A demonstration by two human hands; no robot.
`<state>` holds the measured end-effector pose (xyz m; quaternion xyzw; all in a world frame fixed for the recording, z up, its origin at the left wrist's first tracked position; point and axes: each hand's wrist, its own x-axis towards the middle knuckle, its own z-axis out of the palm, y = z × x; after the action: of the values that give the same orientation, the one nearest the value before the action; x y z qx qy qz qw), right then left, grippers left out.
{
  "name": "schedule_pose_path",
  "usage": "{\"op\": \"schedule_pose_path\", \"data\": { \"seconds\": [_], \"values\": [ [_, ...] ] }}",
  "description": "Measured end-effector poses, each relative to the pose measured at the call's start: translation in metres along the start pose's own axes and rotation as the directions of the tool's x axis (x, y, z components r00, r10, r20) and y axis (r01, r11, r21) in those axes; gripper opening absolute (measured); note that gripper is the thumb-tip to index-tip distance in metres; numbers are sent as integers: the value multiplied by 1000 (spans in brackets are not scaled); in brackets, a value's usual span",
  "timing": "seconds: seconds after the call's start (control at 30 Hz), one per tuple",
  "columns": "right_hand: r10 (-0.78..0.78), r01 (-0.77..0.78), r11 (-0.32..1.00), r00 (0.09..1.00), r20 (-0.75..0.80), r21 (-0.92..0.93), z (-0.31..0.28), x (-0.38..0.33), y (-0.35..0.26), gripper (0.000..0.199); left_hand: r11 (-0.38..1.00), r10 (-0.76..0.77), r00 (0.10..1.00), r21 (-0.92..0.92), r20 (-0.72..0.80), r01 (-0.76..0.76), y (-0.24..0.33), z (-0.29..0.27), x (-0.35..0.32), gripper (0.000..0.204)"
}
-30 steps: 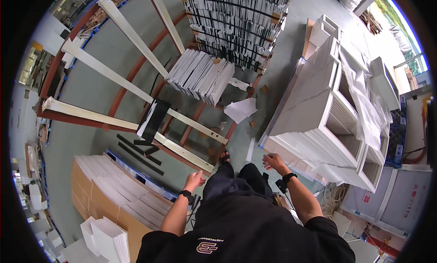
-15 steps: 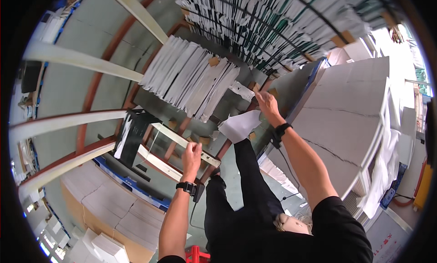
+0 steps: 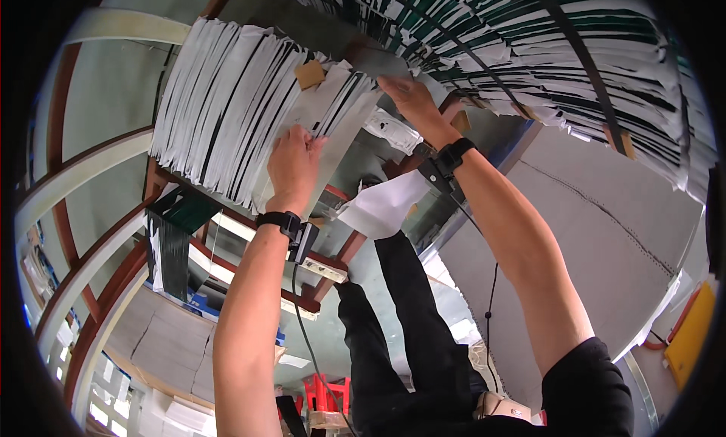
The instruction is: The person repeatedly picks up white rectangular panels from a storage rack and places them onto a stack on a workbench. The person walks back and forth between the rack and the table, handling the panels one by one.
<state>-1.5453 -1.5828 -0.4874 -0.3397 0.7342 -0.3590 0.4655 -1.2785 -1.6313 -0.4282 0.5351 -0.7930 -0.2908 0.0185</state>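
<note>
A thick row of white and grey sheets (image 3: pixel 219 97) with dark layers between them stands on edge in front of me. My left hand (image 3: pixel 293 165) lies against the near face of this row with its fingers curled in. Whatever its fingertips pinch is hidden. At the row's right end, my right hand (image 3: pixel 412 108) has its fingers pressed together at the edge of the nearest pale sheet (image 3: pixel 344 138). A small tan cardboard piece (image 3: pixel 309 75) sits on top of the row. Each wrist wears a black strap with a cabled device.
Strapped stacks of white and green sheets (image 3: pixel 491 36) rise at the far right. A large grey stack (image 3: pixel 560 218) stands nearer on the right. Pale and reddish-brown frame bars (image 3: pixel 91 165) run along the left. A loose white sheet (image 3: pixel 386 204) lies beyond my feet; a red stool (image 3: pixel 329 395) is below.
The row of sheets is nearer in view. My left hand has moved from over the pale bar up to the row's face. My right hand has come left to the row's edge.
</note>
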Motion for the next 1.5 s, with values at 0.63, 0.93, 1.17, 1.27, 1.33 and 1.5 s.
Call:
{"op": "schedule_pose_path", "data": {
  "seconds": [0.63, 0.93, 1.17, 1.27, 1.33, 1.5],
  "values": [
    [172, -168, 977, 985, -16, 131, 15, -4, -25, 42, 981, -187, 979, -30, 80, 190, 1, -2, 19, 38],
    [203, -198, 972, 979, -28, 128, 16, -2, -23, 44, 986, -142, 988, -80, 59, 147, -2, -1, 22, 38],
    [245, -237, 957, 969, -27, 169, 18, -5, -25, 44, 989, -112, 993, -94, 39, 115, -3, 1, 22, 38],
    [253, -243, 947, 967, -21, 211, 16, -9, -20, 43, 991, -94, 995, -91, 25, 96, -2, 2, 20, 38],
    [252, -232, 922, 967, -27, 311, 10, -20, -7, 43, 990, -92, 995, -105, 22, 94, -2, 3, 19, 38],
    [326, -294, 874, 945, -18, 387, 0, -36, 1, 42, 989, -77, 997, -127, 30, 80, -7, 0, 17, 36]
  ]
}}
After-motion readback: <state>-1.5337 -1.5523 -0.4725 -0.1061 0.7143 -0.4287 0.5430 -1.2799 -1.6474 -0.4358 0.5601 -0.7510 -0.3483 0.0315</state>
